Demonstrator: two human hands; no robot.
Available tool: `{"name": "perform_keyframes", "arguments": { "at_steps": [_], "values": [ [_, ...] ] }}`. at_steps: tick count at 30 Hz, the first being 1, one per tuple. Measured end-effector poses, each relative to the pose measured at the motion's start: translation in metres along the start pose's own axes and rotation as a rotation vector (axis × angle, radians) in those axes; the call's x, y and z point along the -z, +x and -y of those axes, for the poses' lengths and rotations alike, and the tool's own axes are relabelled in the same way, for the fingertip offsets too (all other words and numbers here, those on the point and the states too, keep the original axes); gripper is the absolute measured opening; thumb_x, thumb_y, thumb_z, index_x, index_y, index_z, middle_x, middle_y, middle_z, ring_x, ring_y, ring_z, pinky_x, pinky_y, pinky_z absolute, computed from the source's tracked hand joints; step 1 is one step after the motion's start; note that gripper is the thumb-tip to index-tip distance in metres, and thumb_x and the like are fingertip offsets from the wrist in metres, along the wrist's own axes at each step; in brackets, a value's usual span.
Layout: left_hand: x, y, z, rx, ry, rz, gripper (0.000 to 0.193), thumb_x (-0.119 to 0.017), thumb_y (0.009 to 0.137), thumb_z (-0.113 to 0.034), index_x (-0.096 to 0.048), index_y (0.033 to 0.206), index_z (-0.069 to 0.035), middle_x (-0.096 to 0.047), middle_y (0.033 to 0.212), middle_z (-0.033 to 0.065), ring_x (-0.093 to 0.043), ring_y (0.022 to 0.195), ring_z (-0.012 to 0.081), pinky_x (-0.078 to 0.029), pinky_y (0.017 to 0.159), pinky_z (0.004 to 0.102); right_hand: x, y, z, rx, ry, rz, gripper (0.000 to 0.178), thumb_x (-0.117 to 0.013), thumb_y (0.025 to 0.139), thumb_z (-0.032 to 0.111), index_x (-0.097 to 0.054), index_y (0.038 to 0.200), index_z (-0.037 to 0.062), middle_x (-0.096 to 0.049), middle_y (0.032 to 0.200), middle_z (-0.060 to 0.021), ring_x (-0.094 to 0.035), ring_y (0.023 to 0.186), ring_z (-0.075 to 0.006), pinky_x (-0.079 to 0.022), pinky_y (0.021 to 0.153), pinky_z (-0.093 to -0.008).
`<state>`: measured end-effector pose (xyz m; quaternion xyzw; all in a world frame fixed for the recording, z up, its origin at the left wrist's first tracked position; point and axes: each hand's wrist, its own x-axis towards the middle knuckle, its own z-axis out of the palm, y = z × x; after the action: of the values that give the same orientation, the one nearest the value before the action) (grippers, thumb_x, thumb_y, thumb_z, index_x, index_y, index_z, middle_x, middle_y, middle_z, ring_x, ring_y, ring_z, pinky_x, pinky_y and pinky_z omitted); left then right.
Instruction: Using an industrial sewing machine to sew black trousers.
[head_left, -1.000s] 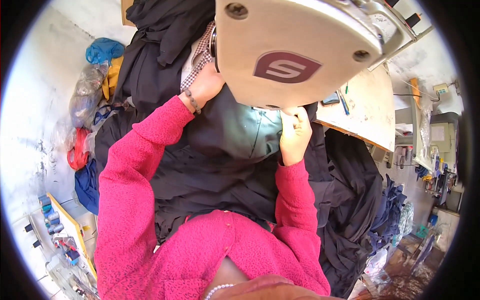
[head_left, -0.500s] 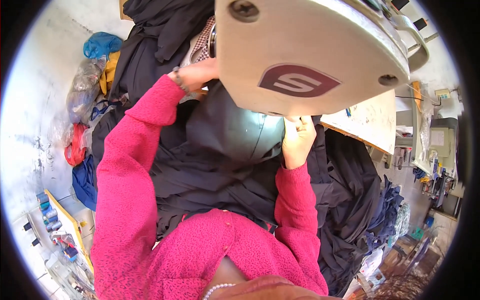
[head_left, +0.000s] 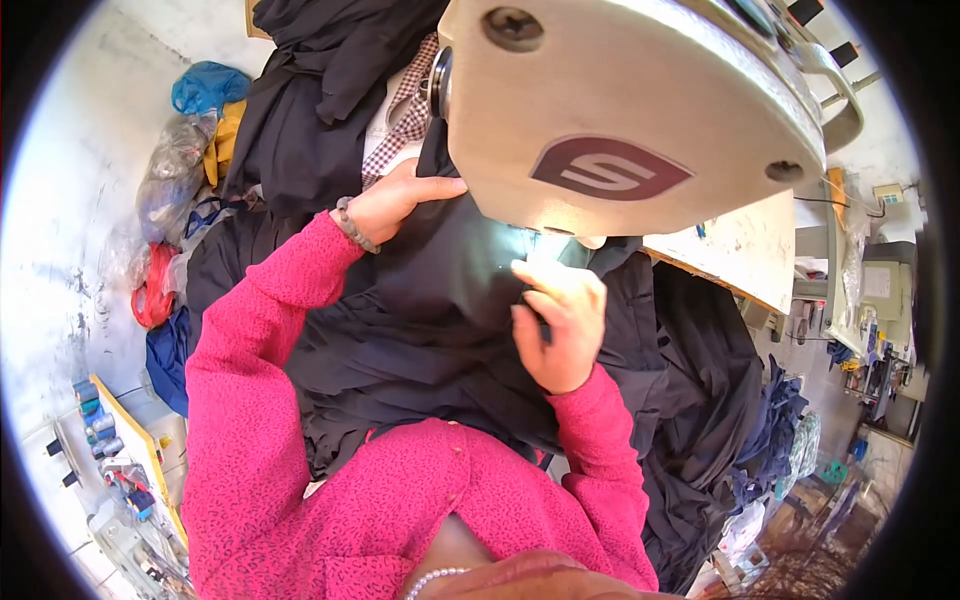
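Note:
The big cream sewing machine head fills the upper middle, its lamp lighting dark cloth beneath it. My left hand is left of the machine, holding the cloth with the thumb stretched over it; its other fingertips are hidden. My right hand is just below the lit spot, fingers bent and apart, index fingertip close to the cloth. Nothing shows in its grasp. The needle area is washed out by glare. Much of the cloth lies across my lap.
Dark garments are heaped at the far left, beside a checked strip. Plastic bags line the left wall. A worn pale tabletop extends right of the machine. Thread spools stand at lower left; more dark cloth hangs at right.
My left hand has come out from beside the machine head, toward me. The right hand has let go of the cloth at the machine and moved left and nearer, fingers spreading.

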<state>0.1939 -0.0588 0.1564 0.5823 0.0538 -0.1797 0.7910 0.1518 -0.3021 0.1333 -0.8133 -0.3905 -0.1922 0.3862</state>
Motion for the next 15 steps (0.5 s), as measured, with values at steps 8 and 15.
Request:
{"name": "perform_keyframes", "arguments": {
  "at_steps": [8,15],
  "values": [
    [-0.003,-0.003,0.001,0.155,0.100,0.138,0.056,-0.069,0.076,-0.011,-0.045,0.125,0.001,-0.055,0.119,0.0066,-0.051,0.107,0.0139,-0.038,0.095,0.0299,-0.006,-0.002,0.007,-0.077,0.147,0.091,0.023,-0.066,0.069,0.004,-0.054,0.089,0.0049,-0.061,0.106,-0.0100,-0.054,0.097,-0.0250,-0.037,0.085,-0.0388],
    [-0.007,0.012,0.008,-0.101,0.344,0.011,0.045,-0.069,0.077,-0.017,-0.055,0.114,0.004,-0.061,0.109,0.0060,-0.054,0.099,0.0119,-0.041,0.090,0.0275,-0.014,0.013,-0.039,-0.815,0.380,-0.364,0.029,-0.064,0.078,0.009,-0.051,0.102,0.0003,-0.057,0.099,-0.0068,-0.053,0.093,-0.0179,-0.039,0.080,-0.0310]
  ]
}}
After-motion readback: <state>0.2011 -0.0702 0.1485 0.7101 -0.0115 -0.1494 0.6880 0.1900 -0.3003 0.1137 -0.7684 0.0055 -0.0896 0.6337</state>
